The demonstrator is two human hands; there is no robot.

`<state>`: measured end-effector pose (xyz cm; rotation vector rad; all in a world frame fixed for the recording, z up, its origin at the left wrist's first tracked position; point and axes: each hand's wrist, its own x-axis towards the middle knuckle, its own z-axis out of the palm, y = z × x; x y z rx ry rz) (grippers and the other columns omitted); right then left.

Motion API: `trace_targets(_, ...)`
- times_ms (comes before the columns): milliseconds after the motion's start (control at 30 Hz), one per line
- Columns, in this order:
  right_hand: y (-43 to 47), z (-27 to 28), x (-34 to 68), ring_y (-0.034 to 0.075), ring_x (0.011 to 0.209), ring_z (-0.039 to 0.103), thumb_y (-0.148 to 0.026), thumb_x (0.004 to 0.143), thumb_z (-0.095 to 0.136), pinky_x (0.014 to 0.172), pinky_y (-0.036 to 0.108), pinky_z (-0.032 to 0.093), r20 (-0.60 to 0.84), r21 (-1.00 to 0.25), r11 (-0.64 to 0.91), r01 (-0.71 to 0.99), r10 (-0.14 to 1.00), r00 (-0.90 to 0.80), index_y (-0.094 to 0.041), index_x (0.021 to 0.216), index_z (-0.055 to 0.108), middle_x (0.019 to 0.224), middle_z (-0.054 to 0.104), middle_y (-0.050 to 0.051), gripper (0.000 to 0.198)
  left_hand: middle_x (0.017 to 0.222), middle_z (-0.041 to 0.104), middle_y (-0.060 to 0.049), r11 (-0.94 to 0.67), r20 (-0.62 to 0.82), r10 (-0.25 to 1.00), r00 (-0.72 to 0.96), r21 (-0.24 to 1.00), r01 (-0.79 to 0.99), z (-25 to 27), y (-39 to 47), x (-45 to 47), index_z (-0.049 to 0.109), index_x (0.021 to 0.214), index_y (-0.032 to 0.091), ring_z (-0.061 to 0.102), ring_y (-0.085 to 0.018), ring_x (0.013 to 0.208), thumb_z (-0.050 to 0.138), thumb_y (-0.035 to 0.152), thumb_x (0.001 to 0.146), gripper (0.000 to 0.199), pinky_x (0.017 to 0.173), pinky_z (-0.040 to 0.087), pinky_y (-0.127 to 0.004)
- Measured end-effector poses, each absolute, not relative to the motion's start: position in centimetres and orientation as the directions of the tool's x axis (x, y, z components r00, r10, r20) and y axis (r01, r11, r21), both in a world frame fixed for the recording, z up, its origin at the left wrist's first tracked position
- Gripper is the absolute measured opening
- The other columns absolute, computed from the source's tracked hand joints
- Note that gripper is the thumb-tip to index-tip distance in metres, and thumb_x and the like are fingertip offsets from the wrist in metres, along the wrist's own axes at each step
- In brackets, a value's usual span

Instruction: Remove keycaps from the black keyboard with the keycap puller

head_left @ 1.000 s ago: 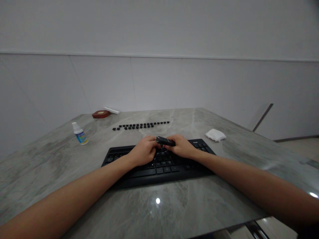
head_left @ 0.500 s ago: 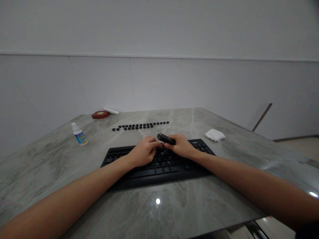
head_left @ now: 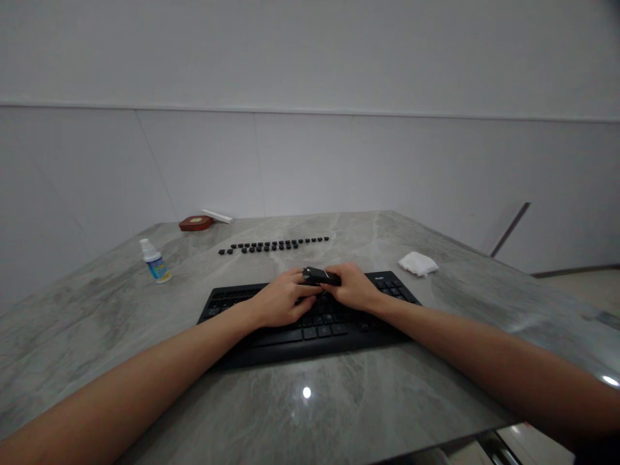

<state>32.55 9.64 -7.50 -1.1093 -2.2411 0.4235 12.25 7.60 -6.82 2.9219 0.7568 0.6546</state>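
Observation:
A black keyboard lies on the grey marbled table beneath both hands, and part of its key area is covered by them. My right hand is closed around a black keycap puller, held level above the keys with its blunt end toward the left. My left hand meets the right one over the middle of the keyboard. Its thumb and forefinger come together just under the puller, and what sits between their tips is too small to make out. Loose black keycaps stand in rows behind the keyboard.
A white spray bottle with a blue label stands on the left. A brown-red case and a white strip lie near the wall. To the right is a folded white cloth. The table's front edge slants at lower right.
The puller has tipped from slanted to nearly level and dropped slightly. My left hand has shifted a little right, its fingers straighter and now nearer the right hand's fingertips.

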Motion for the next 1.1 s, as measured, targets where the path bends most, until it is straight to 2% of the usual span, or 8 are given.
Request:
trace_targets(267, 9.71, -7.62, 32.60, 0.009, 0.049, 0.045, -0.015, 0.071, 0.054, 0.048, 0.021, 0.025, 0.325, -0.489, 0.593, 0.640, 0.805, -0.497, -0.014, 0.051, 0.051, 0.047, 0.048, -0.002, 0.021, 0.110, 0.070, -0.004, -0.882, 0.338, 0.470, 0.815, 0.183, 0.433, -6.77, 7.79, 12.28, 0.068, 0.109, 0.019, 0.060, -0.019, 0.111, 0.046, 0.020, 0.093, 0.027, 0.114, 0.032, -0.040)
trace_targets(600, 9.62, -7.67, 32.56, 0.010, 0.050, 0.049, -0.013, 0.070, 0.054, 0.049, 0.021, 0.027, 0.353, -0.454, 0.608, 0.652, 0.794, -0.495, -0.013, 0.052, 0.057, 0.050, 0.054, 0.000, 0.018, 0.113, 0.067, -0.006, -0.877, 0.360, 0.480, 0.800, 0.198, 0.437, -7.24, 8.00, 12.14, 0.069, 0.107, 0.019, 0.055, -0.021, 0.118, 0.047, 0.021, 0.093, 0.026, 0.109, 0.038, -0.036)
trace_targets(833, 9.51, -7.72, 32.69, 0.011, 0.051, 0.050, -0.012, 0.069, 0.055, 0.050, 0.021, 0.027, 0.383, -0.402, 0.642, 0.653, 0.765, -0.517, -0.013, 0.056, 0.060, 0.052, 0.058, 0.001, 0.014, 0.113, 0.067, -0.005, -0.878, 0.364, 0.476, 0.801, 0.155, 0.452, -6.95, 7.82, 12.23, 0.068, 0.107, 0.021, 0.059, -0.020, 0.110, 0.047, 0.020, 0.092, 0.026, 0.104, 0.043, -0.038)
trace_targets(1100, 9.69, -7.72, 32.64, 0.010, 0.050, 0.049, -0.013, 0.069, 0.056, 0.050, 0.021, 0.026, 0.371, -0.443, 0.614, 0.654, 0.789, -0.490, -0.013, 0.052, 0.056, 0.050, 0.055, 0.000, 0.017, 0.108, 0.069, -0.006, -0.872, 0.371, 0.489, 0.790, 0.202, 0.445, -7.09, 7.90, 12.23, 0.070, 0.104, 0.019, 0.060, -0.021, 0.110, 0.049, 0.018, 0.091, 0.025, 0.104, 0.043, -0.036)
